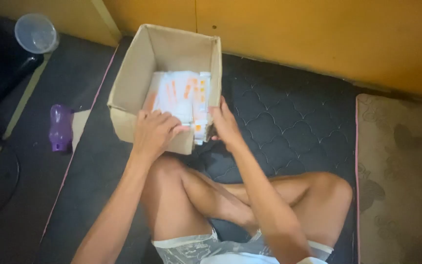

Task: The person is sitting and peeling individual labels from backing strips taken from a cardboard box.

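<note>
The open cardboard box (137, 80) sits on the dark quilted mattress (289, 122) before the person's crossed legs, its long axis running from 6 toward 12 o'clock, its mouth facing up. The left hand (153, 132) curls over the near wall, fingers pressed on the white-and-orange packets (184, 98) inside. The right hand (224, 124) grips the box's 4 o'clock corner, fingers together.

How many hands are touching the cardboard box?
2. The left hand rests on the near wall of the box, fingers over the white packets. The right hand grips the near right corner.
</note>
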